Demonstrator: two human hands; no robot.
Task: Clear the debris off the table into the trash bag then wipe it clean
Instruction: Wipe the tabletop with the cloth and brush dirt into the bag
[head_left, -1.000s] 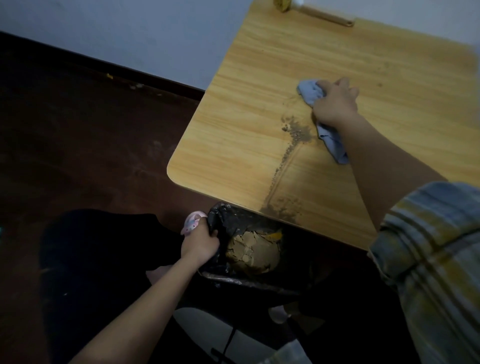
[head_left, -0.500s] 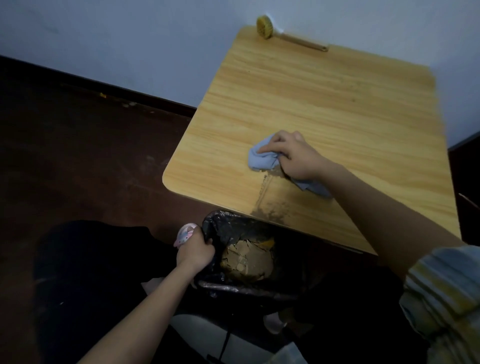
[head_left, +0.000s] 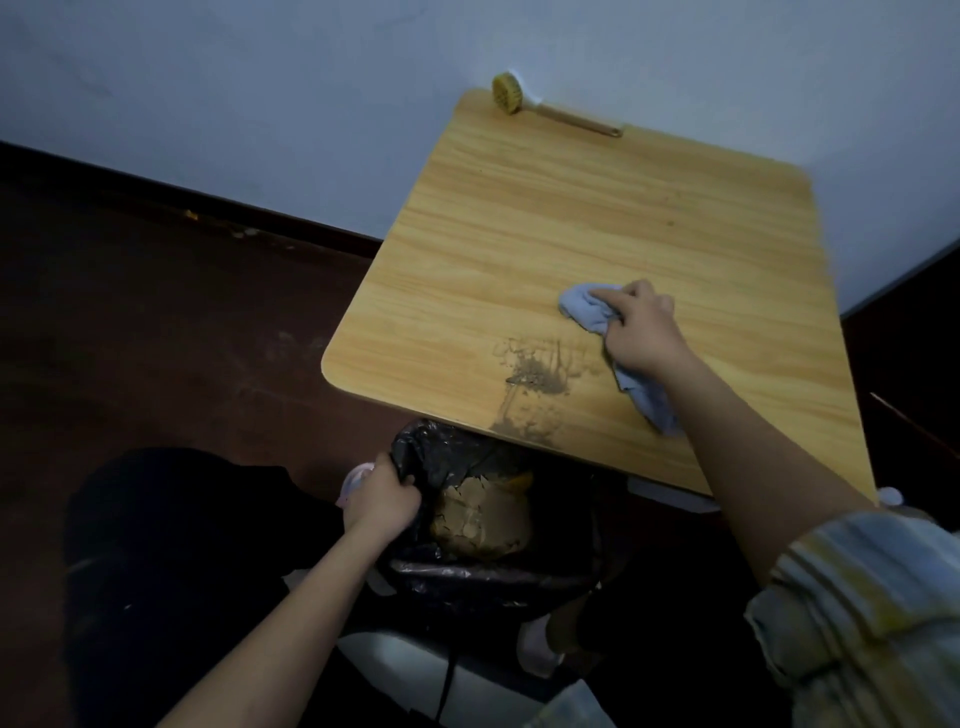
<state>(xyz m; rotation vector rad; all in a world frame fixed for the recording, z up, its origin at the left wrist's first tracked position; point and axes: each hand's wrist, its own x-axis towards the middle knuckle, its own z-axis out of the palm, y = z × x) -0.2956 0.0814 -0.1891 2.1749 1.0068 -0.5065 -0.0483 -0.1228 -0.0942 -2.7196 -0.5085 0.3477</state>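
Observation:
A wooden table (head_left: 545, 234) carries a smear of brown dirt (head_left: 537, 376) trailing down to its near edge. My right hand (head_left: 644, 327) grips a crumpled light-blue cloth (head_left: 587, 306) and holds it on the tabletop just right of the dirt; the cloth's tail trails under my wrist. Below the near edge, my left hand (head_left: 382, 499) grips the rim of a black trash bag (head_left: 452, 457), holding it open under the smear. Brown debris (head_left: 480, 514) lies inside the bag.
A wooden-handled scrub brush (head_left: 511, 96) lies at the table's far edge against the pale wall. Dark floor spreads to the left. A dark chair or bundle (head_left: 171, 545) sits by my left arm.
My right hand has pulled the cloth back to the right and away from the dirt, leaving a smeared pile. My left hand keeps holding the bag. The view has tilted.

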